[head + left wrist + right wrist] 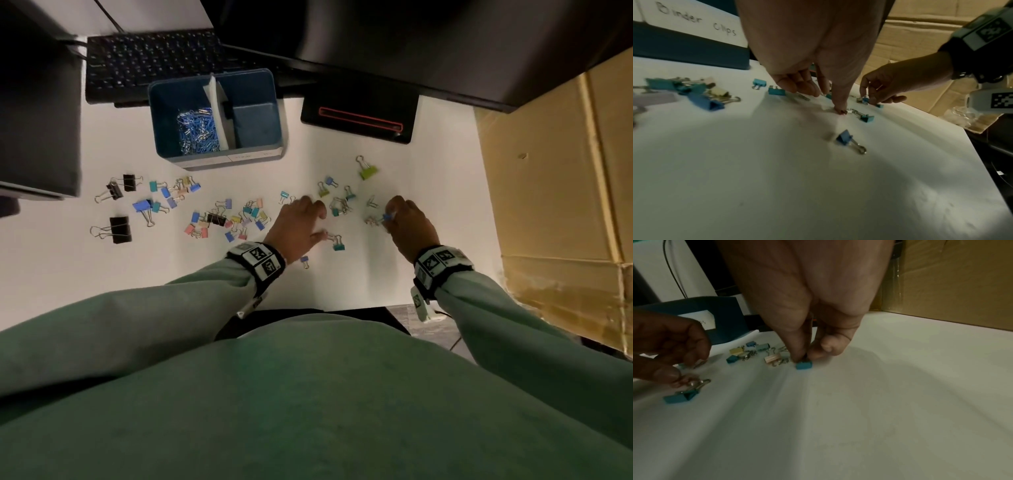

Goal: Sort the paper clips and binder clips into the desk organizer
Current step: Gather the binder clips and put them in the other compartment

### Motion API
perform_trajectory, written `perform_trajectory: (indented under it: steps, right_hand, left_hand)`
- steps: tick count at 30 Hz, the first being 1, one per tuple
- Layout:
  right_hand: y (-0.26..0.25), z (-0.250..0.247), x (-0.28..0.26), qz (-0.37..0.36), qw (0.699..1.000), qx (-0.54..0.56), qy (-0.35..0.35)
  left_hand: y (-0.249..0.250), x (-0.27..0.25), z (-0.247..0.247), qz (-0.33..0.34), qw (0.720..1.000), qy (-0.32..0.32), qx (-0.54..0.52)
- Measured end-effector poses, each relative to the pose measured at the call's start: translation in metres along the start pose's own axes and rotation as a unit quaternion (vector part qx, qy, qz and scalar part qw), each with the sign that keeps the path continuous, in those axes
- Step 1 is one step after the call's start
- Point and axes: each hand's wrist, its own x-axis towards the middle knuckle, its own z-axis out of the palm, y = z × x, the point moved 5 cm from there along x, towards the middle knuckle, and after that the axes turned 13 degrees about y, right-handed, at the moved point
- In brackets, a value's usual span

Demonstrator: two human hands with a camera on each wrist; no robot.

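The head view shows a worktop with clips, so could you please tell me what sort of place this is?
Most likely an office desk: a black keyboard sits behind a blue desk organizer, and binder clips are scattered across the white desk.

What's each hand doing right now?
Left hand: fingers loosely curled, thumb touching the wire handle of a teal binder clip, not gripping it.
Right hand: pinching a small blue binder clip.

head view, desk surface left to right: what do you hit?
Large black binder clip → desk organizer → left hand → teal binder clip → green binder clip → right hand pinching a blue binder clip → cardboard box.
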Motion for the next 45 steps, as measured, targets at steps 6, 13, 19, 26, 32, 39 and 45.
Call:
perform_trajectory:
  steps: [6,13,19,26,32,39,45]
  right_hand:
    - [-0.015,-0.005,0.014,0.016,0.998,0.008,0.066]
    - [-0.04,0.01,0.035,0.023,0.999,-0.039,0.009]
    - [-0.049,0.019,0.023,-0.033,0.997,-0.074,-0.009]
    - [-0.081,0.033,0.015,-0.062,0.998,0.004,0.026]
    - [-0.104,0.041,0.022,-0.1,0.994,-0.03,0.031]
    - [-0.112,0.044,0.019,-0.119,0.991,-0.057,0.006]
    - [-0.075,0.028,0.019,0.026,0.986,0.165,-0.014]
  left_hand:
    - [0.003,0.012,-0.009,-0.001,0.998,0.06,0.035]
    - [0.028,0.028,0.009,0.01,0.996,0.028,0.08]
    - [0.006,0.005,-0.011,0.014,0.999,0.029,0.013]
    - [-0.021,-0.012,-0.023,0.017,0.998,0.015,0.064]
    - [-0.007,0.01,-0.029,0.052,0.994,0.065,0.076]
    - [-0.003,0.009,-0.024,0.095,0.992,0.016,0.085]
    - [-0.012,0.003,-0.03,0.049,0.996,0.043,0.056]
